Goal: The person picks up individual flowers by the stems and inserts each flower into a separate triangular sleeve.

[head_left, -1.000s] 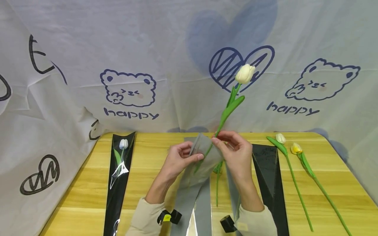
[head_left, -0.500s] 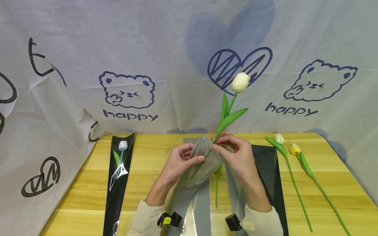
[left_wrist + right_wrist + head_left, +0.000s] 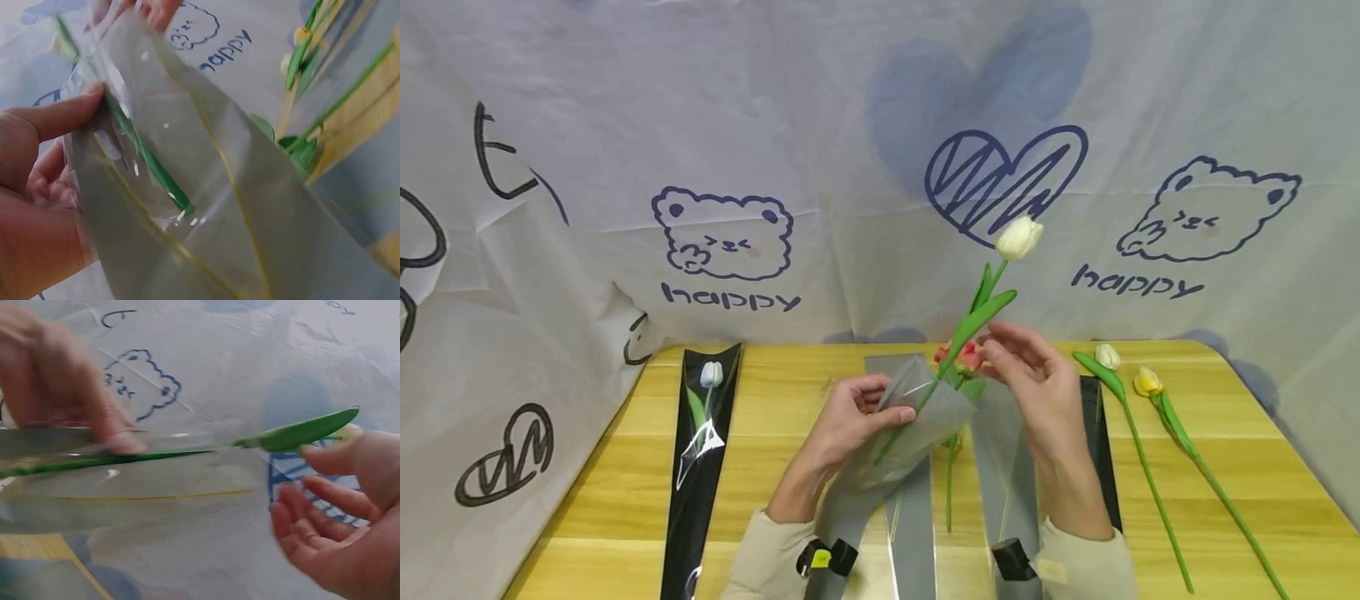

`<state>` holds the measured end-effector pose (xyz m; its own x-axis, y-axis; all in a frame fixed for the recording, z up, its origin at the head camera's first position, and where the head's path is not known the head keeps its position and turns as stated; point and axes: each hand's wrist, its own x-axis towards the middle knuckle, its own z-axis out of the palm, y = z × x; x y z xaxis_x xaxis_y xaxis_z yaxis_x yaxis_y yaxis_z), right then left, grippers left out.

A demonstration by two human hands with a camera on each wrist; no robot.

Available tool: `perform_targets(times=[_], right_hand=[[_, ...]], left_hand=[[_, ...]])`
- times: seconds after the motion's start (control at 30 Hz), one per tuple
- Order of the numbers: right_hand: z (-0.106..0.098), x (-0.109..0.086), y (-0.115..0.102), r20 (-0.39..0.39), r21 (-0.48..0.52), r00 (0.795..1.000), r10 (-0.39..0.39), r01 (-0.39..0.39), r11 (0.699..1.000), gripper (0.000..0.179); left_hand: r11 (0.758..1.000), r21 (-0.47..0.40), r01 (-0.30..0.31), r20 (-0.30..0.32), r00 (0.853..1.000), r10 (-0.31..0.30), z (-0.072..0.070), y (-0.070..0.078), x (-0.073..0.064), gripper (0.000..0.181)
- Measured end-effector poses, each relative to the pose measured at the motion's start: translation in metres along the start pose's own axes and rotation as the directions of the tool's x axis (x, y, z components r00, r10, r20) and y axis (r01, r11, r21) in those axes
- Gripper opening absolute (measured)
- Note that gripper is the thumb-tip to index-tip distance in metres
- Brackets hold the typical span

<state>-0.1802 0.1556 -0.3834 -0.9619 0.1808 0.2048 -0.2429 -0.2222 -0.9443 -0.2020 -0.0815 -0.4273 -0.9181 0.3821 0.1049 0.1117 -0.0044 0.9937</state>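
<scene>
My left hand pinches a grey, see-through flower sleeve near its mouth, thumb in front. Inside the sleeve runs the lower stem of a white artificial tulip, which leans up and right with its leaves and bloom above the mouth. In the left wrist view the green stem ends partway down the sleeve. My right hand is off the stem, just right of the leaves; the right wrist view shows its fingers loosely bent with nothing gripped. A red flower shows behind the tulip.
At left lies a black sleeve holding a pale tulip. Grey sleeves lie under my hands. Another black sleeve is at right, then a white tulip and a yellow tulip. A printed cloth hangs behind.
My right hand has let go of the tulip's stem and moved right. The tulip has come down and sits lower in the sleeve. My left hand keeps its hold, and the red flower is now uncovered.
</scene>
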Motion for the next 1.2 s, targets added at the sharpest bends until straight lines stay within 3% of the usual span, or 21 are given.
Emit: perform_targets(times=[0.1,0.17,0.43,0.7,0.87,1.03,1.2], right_hand=[[-0.009,0.004,-0.003,-0.131,0.152,0.99,-0.048,0.068,0.986,0.02],[-0.015,0.006,-0.005,-0.172,0.22,0.983,-0.066,0.103,0.97,0.019],[-0.027,0.007,-0.011,-0.206,0.357,0.978,-0.029,0.103,0.928,0.017],[-0.025,0.005,-0.013,-0.181,0.344,0.983,0.033,0.031,0.939,0.006],[-0.024,0.006,-0.012,-0.226,0.362,0.974,0.021,0.064,0.93,0.004],[-0.022,0.005,-0.013,-0.254,0.337,0.967,0.001,0.087,0.937,0.005],[-0.016,0.003,-0.013,-0.222,0.267,0.975,-0.016,0.077,0.961,0.007]], left_hand=[[0.997,0.081,0.005,0.035,0.999,-0.008,-0.002,-0.002,0.001,0.018],[0.993,0.116,0.004,0.059,0.998,-0.011,-0.003,-0.003,0.001,0.017],[0.987,0.163,0.004,0.132,0.991,-0.026,-0.004,-0.005,0.0,0.02],[0.986,0.167,0.006,0.175,0.984,-0.035,-0.003,-0.008,0.0,0.02],[0.985,0.172,0.032,0.149,0.987,-0.058,-0.002,-0.008,-0.001,0.02],[0.992,0.101,0.073,0.138,0.987,-0.086,-0.001,-0.004,-0.001,0.022],[0.996,0.05,0.079,0.133,0.987,-0.085,0.001,0.001,-0.003,0.019]])
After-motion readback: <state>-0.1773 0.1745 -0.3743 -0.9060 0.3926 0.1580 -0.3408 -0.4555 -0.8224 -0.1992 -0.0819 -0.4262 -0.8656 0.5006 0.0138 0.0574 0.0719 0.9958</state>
